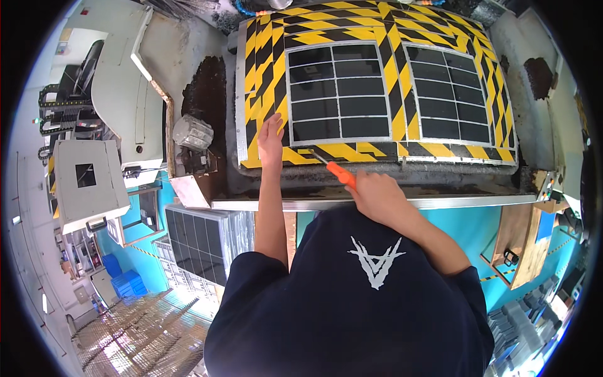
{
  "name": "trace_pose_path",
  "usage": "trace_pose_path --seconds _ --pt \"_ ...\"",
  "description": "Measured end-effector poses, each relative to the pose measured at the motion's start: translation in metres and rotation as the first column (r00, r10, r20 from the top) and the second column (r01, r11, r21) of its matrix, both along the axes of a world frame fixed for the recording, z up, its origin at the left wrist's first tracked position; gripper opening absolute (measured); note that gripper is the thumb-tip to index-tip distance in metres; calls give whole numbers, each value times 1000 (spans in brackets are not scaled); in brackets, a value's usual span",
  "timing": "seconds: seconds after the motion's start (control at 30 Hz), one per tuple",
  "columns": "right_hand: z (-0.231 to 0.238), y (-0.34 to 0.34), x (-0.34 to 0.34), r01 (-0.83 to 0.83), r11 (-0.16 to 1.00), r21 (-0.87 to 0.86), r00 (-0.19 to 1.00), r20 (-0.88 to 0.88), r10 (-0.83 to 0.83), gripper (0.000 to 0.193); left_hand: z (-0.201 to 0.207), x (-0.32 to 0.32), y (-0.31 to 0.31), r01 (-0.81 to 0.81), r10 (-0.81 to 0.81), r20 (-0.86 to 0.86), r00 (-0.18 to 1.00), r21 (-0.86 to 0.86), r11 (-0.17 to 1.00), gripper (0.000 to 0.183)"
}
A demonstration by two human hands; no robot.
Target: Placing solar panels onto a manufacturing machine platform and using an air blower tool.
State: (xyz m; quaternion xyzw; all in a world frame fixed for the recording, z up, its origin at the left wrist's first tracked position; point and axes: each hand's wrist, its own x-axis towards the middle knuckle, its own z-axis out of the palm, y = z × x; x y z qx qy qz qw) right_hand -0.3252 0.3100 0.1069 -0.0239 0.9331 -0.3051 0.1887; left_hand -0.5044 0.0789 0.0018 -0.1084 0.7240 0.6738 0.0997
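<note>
My right hand (380, 200) is closed around the handle of an orange-handled tool (341, 174) with a narrow metal shaft; I cannot make out whether it is a screwdriver or a scraper. The shaft points up and left, its tip by the lower edge of the left black panel (314, 110), a sheet split into rectangles by pale lines. Over the yellow-and-black striped tape (251, 97), just left of that panel, is my left hand (271, 141), fingers stretched out and holding nothing. A second, similar black panel (453, 94) lies to the right on the same striped bed.
A metal ledge (314, 205) runs between me and the bed. Left of the bed stands a crumpled clear plastic container (193, 132). Stacked gridded panels (195, 242) lean at the lower left, near blue bins (129, 284). A wooden board (527, 251) stands at the right.
</note>
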Motion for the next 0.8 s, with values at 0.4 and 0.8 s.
trace_pose_path --seconds 0.4,0.8 --pt "12 18 -31 133 991 16 991 -4 -133 35 -2 2 6 0 0 3 1000 156 988 63" --pt "-3 59 -1 215 977 -4 977 -2 -215 38 -37 -22 59 47 -494 -402 771 -738 674 38"
